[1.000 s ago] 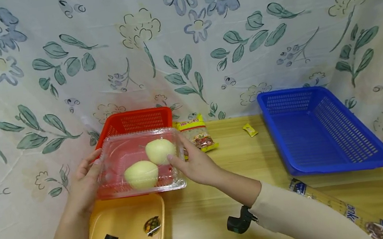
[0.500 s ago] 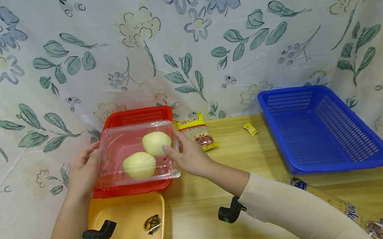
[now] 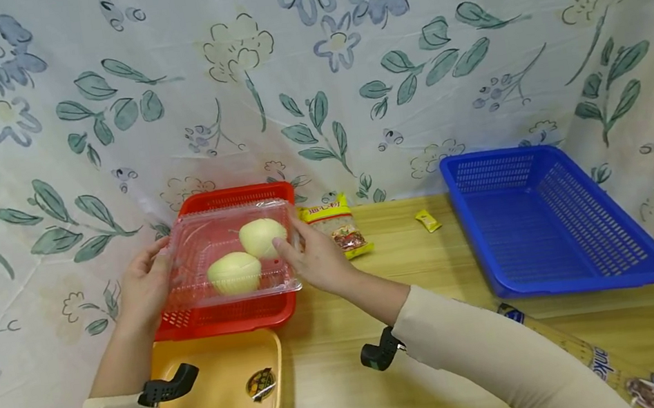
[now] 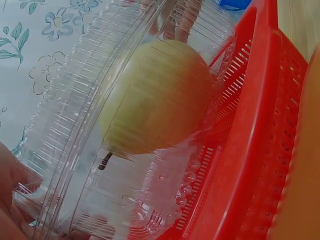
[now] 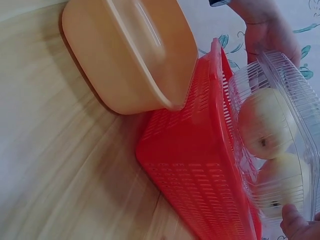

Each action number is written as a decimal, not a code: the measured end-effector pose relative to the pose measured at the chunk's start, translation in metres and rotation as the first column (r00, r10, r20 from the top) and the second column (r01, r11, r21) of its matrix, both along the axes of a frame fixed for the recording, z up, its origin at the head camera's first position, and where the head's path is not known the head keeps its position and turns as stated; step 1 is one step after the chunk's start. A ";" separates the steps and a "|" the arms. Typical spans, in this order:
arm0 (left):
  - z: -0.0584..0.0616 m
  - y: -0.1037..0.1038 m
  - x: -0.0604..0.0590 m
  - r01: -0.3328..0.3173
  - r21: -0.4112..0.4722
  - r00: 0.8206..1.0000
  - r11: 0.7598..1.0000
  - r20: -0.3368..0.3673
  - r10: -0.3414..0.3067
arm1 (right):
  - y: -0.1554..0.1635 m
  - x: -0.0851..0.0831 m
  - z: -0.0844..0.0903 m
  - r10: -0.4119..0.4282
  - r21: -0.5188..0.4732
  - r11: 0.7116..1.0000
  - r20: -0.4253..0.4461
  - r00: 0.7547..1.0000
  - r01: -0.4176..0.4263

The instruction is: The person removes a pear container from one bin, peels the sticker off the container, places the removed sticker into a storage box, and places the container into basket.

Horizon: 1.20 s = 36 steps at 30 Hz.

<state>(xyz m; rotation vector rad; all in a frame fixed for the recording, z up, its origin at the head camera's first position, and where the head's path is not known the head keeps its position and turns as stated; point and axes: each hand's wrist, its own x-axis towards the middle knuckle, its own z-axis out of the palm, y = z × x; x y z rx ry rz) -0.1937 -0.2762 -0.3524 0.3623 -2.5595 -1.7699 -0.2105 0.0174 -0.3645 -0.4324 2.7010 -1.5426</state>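
Note:
A clear plastic clamshell box (image 3: pixel 195 250) with two pale yellow-green pears inside, one pear (image 3: pixel 235 273) nearer and the other pear (image 3: pixel 263 238) to its right, is held over the red basket (image 3: pixel 224 319). My left hand (image 3: pixel 144 285) grips the box's left end, thumb on top. At the right end my right hand (image 3: pixel 318 254) pinches it, thumb over the lid. In the left wrist view one pear (image 4: pixel 160 97) with a dark stem shows through the ribbed lid. The right wrist view shows the box (image 5: pixel 280 135) overlapping the basket's rim (image 5: pixel 220 100).
An orange basin (image 3: pixel 203 395) with a dark round sticker sits in front of the red basket. Behind my right hand lies a yellow food packet (image 3: pixel 336 227); a small yellow wrapper (image 3: pixel 428 220) is further right. A blue basket (image 3: pixel 550 228) and a long pasta packet (image 3: pixel 572 344) are at right.
Both hands have carried the box of pears away from me and slightly left, further over the red basket. More of the basket's front wall now shows.

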 end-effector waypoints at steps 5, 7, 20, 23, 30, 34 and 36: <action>-0.002 -0.006 -0.005 -0.011 -0.015 1.000 1.000 -0.016 0.010 | -0.008 -0.005 -0.002 -0.016 0.007 1.000 0.006 1.000 0.016; -0.004 -0.010 -0.007 -0.015 -0.016 1.000 1.000 -0.018 0.015 | -0.012 -0.006 -0.002 -0.016 -0.004 1.000 0.007 1.000 0.016; -0.013 -0.023 -0.009 -0.037 -0.074 0.999 0.997 -0.028 0.035 | -0.026 -0.001 -0.016 -0.029 0.041 0.999 0.026 0.999 0.028; -0.015 -0.022 -0.009 -0.032 -0.091 0.999 0.995 -0.023 0.030 | -0.026 0.001 -0.021 -0.021 0.032 0.999 0.019 1.000 0.021; -0.019 -0.021 -0.008 -0.061 -0.166 0.997 0.984 -0.060 0.051 | -0.026 0.003 -0.028 -0.001 0.050 0.999 -0.017 1.000 0.001; -0.023 -0.021 -0.007 -0.072 -0.178 0.996 0.981 -0.072 0.060 | -0.026 0.003 -0.030 0.009 0.085 0.996 -0.051 0.999 -0.005; -0.025 -0.022 -0.007 -0.067 -0.174 0.996 0.982 -0.069 0.055 | -0.026 0.004 -0.031 0.010 0.095 0.995 -0.047 0.999 -0.006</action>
